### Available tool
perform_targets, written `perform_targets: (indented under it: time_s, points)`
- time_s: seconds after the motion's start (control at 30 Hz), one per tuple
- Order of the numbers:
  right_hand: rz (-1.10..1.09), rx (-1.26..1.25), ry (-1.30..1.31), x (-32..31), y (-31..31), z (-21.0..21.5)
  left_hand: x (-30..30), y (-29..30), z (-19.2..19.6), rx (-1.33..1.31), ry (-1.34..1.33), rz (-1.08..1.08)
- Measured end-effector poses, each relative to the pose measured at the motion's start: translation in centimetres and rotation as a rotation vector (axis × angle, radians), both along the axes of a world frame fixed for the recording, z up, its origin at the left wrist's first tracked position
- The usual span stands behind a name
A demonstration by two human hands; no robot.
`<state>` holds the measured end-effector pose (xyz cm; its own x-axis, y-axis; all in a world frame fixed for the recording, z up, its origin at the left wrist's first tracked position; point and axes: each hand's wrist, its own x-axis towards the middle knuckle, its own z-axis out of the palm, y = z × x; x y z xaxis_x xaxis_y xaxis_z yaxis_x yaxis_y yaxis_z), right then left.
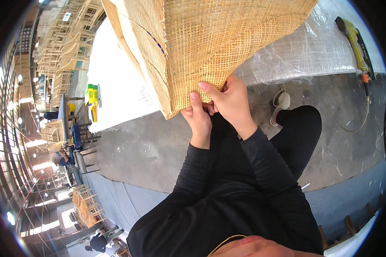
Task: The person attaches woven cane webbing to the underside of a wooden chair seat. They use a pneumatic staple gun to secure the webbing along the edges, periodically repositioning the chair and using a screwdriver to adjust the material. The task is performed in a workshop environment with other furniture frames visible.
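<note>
A large sheet of tan woven cane webbing (197,55) hangs over the near table edge, its lower end reaching toward me. Along its left side lies a creased brown paper layer (148,55) with a dark blue line on it. My left hand (198,122) pinches the webbing's lower edge, thumb on top and fingers underneath. Close beside it, my right hand (233,103) grips the same edge a little further right, its thumb also pressed on the weave. The fingers beneath the sheet are partly hidden.
A table wrapped in clear plastic (296,55) stands in front of me. On it lie a yellow-green air tool (354,40) with a hose (366,111) at right, and a green-yellow box (91,94) and yellow cutter (93,113) at left. Wooden chair frames (68,43) are stacked beyond.
</note>
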<state>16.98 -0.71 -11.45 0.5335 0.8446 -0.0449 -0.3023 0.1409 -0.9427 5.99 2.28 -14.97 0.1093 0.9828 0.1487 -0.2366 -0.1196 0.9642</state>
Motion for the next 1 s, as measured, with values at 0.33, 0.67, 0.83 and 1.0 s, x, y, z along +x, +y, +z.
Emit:
perform_targets:
  time_s: [0.33,0.67,0.83,1.0]
  points:
    - [0.081,0.014,0.027,0.3,-0.1,0.2,-0.6,0.7,-1.1,-0.039,0.022,0.009]
    - [-0.493,-0.285,-0.86,27.3,-10.7,5.3,-0.8,0.5,0.0,-0.052,0.045,-0.055]
    - [-0.469,-0.851,-1.297,52.2,-17.5,3.2,-0.4,0.7,-0.6,-0.095,0.021,-0.133]
    - [-0.335,-1.043,-1.507,51.9,-12.4,1.8,-1.8,0.7,0.0,-0.154,0.033,-0.143]
